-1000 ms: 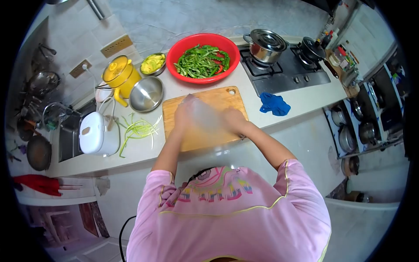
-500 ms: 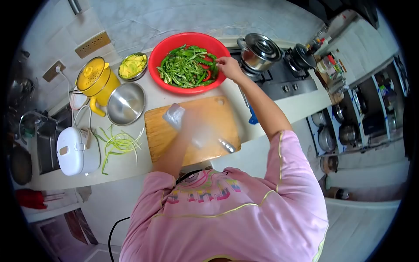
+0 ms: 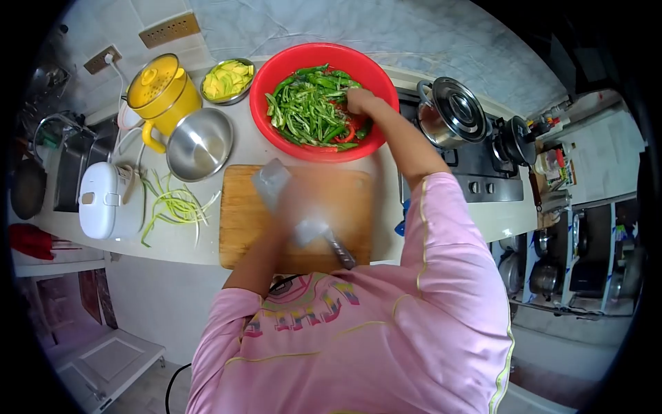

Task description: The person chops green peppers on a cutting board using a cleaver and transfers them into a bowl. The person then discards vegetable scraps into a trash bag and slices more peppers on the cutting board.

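Note:
My right hand (image 3: 358, 102) reaches into the red basin (image 3: 276, 134), its fingers down among the green pepper strips (image 3: 303, 110) and a few red ones; the fingertips are hidden. Over the wooden cutting board (image 3: 238, 238) my left hand (image 3: 310, 196) is smeared by motion, so its fingers cannot be made out. A wide cleaver lies on the board beneath that hand, with its blade (image 3: 272, 181) showing at the upper left and its handle (image 3: 339, 250) toward my body.
Left of the board are green strips (image 3: 176, 207), a steel bowl (image 3: 200, 145), a yellow pot (image 3: 164, 96), a white appliance (image 3: 100, 200) and a bowl of yellow slices (image 3: 227, 81). A lidded steel pot (image 3: 452, 114) stands on the stove (image 3: 483, 190) at the right.
My right hand has moved from the basin's right rim in among the peppers. My left hand remains blurred over the board. The camera view has shifted.

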{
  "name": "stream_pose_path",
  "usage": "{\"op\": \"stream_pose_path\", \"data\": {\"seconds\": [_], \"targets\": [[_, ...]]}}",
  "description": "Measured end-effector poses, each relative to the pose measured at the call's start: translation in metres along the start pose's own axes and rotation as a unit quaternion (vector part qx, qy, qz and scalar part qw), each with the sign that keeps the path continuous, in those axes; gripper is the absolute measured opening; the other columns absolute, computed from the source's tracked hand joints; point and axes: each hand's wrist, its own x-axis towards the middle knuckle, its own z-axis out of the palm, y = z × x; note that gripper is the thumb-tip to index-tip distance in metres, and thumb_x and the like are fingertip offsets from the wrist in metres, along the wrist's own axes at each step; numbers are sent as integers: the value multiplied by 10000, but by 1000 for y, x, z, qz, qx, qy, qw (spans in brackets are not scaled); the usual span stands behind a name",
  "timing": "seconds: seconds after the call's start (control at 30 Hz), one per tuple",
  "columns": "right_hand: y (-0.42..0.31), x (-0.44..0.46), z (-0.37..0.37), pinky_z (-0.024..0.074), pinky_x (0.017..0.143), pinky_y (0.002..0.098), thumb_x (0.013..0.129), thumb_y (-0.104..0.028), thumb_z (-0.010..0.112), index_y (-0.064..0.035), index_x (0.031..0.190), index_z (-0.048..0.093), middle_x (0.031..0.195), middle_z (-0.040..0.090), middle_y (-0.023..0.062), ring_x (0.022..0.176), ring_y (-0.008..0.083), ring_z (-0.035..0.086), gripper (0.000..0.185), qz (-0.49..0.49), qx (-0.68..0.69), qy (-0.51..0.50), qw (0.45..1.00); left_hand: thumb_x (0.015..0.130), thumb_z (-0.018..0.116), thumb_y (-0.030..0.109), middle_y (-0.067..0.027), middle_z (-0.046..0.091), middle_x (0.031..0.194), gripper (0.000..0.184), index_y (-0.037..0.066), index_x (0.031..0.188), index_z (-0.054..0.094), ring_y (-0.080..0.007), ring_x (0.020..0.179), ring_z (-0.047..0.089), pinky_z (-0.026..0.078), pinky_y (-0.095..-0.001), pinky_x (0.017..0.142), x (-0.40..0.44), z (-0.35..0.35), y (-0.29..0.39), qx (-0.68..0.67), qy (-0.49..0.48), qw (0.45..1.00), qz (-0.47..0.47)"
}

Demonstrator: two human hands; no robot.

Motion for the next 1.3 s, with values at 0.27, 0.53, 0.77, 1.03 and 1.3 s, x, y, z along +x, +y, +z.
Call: {"op": "stream_pose_path", "data": {"seconds": [0.27,0.53,0.77,1.03,1.3], "targets": [[2,-28,-1,487,747,423,684,-140,688,-124,989,662,851,652,137,845,324,623,306,-360,38,-23,932,752,608,26,-105,589,793,88,25,839,611,-280,778,558,455,-361,686,-1,4,-9,3,1,1000,30],[7,-32,-20,490,796,413,681,-284,674,-82,1047,618,945,648,176,908,328,620,421,-189,58,-5,980,755,551,88,-125,563,814,60,39,782,573,-312,807,536,451,-398,726,-6,3,-7,12,-8,1000,15],[43,-27,-32,493,791,411,718,-170,653,-108,1089,607,980,646,155,936,334,611,378,-246,-60,-52,966,750,587,74,-122,574,803,60,29,790,587,-311,803,545,453,-385,703,0,0,6,-35,15,999,-10],[11,-27,13,414,885,441,589,-248,763,-137,972,676,1096,621,66,1071,242,556,408,-216,-277,0,936,739,614,27,-113,591,807,82,22,820,596,-299,805,558,456,-370,725,-3,5,-7,-5,-2,1000,-9],[12,-49,-31,416,880,482,668,-347,717,-113,1053,646,1058,640,126,1037,281,589,456,-157,-134,-57,977,746,558,68,-130,554,810,41,35,769,552,-322,814,525,446,-400,726,-2,3,-3,-5,9,1000,16]]}}
